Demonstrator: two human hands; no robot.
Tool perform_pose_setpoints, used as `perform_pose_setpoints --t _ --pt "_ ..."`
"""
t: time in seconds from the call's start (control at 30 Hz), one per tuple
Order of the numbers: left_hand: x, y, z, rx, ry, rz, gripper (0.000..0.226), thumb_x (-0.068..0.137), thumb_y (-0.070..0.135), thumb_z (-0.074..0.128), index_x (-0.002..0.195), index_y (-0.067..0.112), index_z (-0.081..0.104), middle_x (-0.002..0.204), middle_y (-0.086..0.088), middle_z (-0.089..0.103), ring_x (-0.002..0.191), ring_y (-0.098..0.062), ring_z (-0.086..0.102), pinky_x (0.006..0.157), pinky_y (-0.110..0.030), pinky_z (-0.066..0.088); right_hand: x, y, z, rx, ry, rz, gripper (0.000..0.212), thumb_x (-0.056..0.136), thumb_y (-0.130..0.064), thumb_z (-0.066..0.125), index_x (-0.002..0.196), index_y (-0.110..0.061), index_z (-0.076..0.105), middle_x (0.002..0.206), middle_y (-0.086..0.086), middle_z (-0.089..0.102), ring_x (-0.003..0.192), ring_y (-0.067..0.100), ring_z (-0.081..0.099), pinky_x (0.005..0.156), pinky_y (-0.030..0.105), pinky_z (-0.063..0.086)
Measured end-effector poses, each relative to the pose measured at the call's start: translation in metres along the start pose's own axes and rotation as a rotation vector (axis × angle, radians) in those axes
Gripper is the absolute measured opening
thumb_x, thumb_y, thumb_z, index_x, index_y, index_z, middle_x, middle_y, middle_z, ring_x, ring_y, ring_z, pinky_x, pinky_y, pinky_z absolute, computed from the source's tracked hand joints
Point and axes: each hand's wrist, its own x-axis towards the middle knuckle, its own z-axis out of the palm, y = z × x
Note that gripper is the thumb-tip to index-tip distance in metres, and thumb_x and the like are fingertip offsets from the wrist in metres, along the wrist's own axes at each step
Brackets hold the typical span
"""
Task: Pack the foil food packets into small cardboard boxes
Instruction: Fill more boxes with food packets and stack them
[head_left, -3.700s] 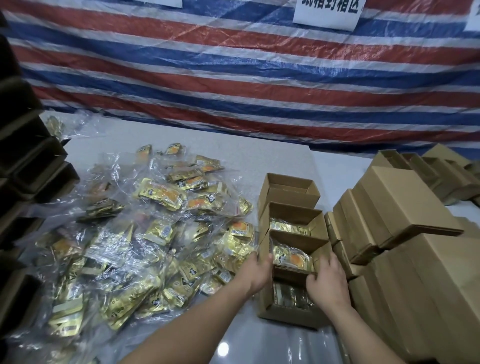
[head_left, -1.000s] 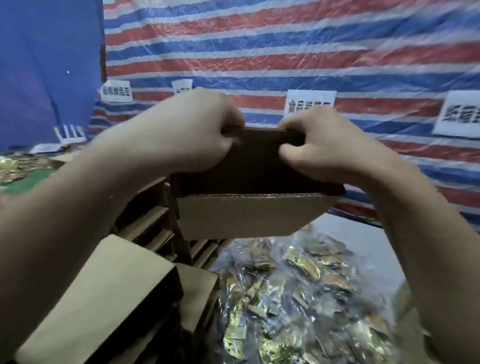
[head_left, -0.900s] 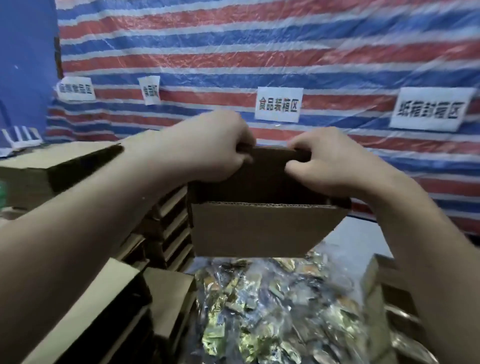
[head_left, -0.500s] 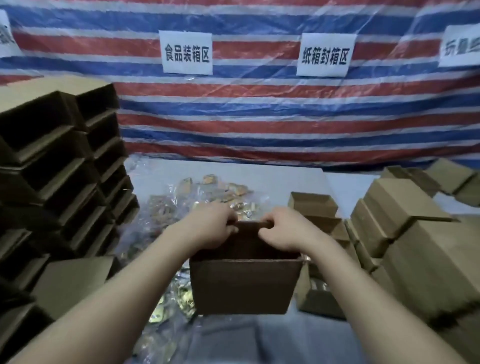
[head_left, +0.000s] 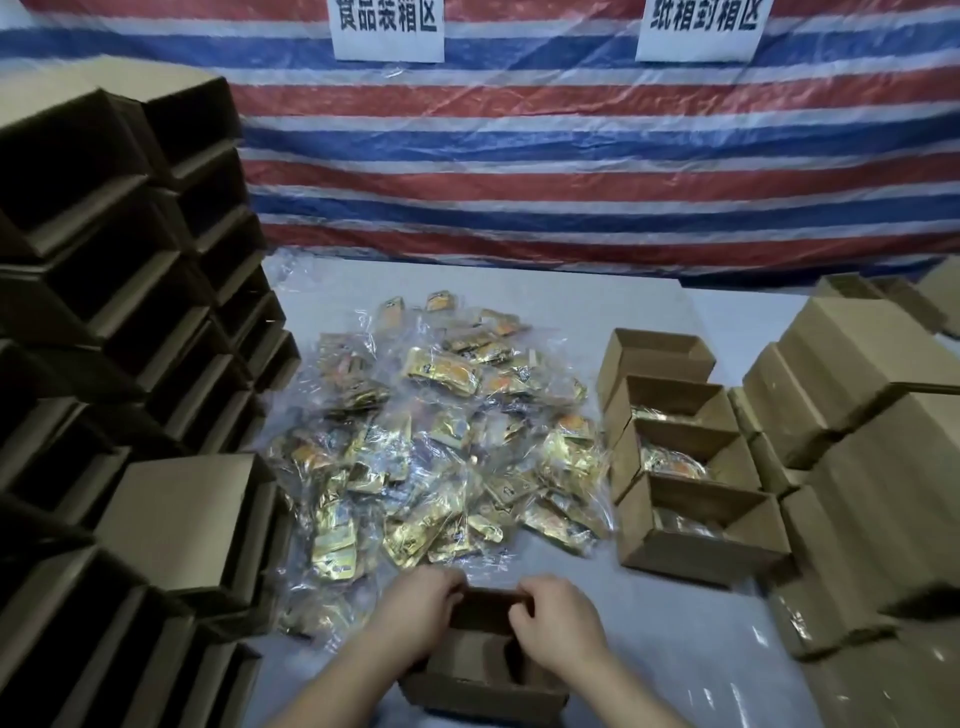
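Fingers (head_left: 511, 613) on both hands are curled over the far rim of an empty box (head_left: 485, 680), gripping it. Left hand (head_left: 418, 616) has the left end of that rim, right hand (head_left: 558, 621) the right end, pretty much side by side. Box sits on the desk (head_left: 685, 639), open top up, right at the near edge of the view.

Just past the box is the packet pile (head_left: 441, 447), gold foil packets in clear wrap, all heaped loosely. Right of the pile there's a row of four open boxes (head_left: 680, 457) running away from the box; the three nearer ones have packets in them, can't tell about the farthest. Further right of that row are closed boxes (head_left: 857, 415) stacked up. Left of the pile is a tall stack of dark, open-fronted cartons (head_left: 119, 291). Behind the pile hangs a red, white and blue striped tarp (head_left: 571, 156) with two white signs (head_left: 387, 26) on it.
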Motion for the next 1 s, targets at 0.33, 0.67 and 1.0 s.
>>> perform_pose_setpoints --t 0.33,0.67,1.0 --pt "-0.010 -0.031 0.043 0.045 0.143 0.096 0.023 0.101 0.030 0.038 0.099 0.023 0.061 0.104 0.004 0.064 0.100 -0.013 0.052 0.086 -0.025 0.038 -0.003 0.003 0.031 0.001 -0.012 -0.063 0.015 0.087 -0.029 0.046 0.087 -0.022 0.059 0.097 -0.004 0.061 0.093 0.017 0.057 0.079 0.031 0.046" --pt "-0.019 -0.032 0.050 -0.103 0.277 0.048 0.046 0.091 0.057 0.048 0.124 0.028 0.059 0.121 0.013 0.059 0.114 -0.007 0.052 0.097 -0.021 0.039 0.006 0.015 0.017 0.232 -0.022 -0.022 0.028 0.098 -0.039 0.042 0.075 -0.026 0.051 0.079 -0.006 0.054 0.073 0.006 0.053 0.066 0.026 0.042" --pt "-0.028 -0.040 0.053 -0.784 0.251 -0.380 0.029 0.099 0.038 0.053 0.124 0.026 0.061 0.123 0.010 0.060 0.120 -0.009 0.053 0.090 -0.004 0.038 0.104 0.025 -0.009 -0.265 -0.099 -0.288 0.044 0.094 -0.013 0.051 0.137 -0.020 0.051 0.129 0.003 0.053 0.120 0.021 0.050 0.104 0.035 0.042"
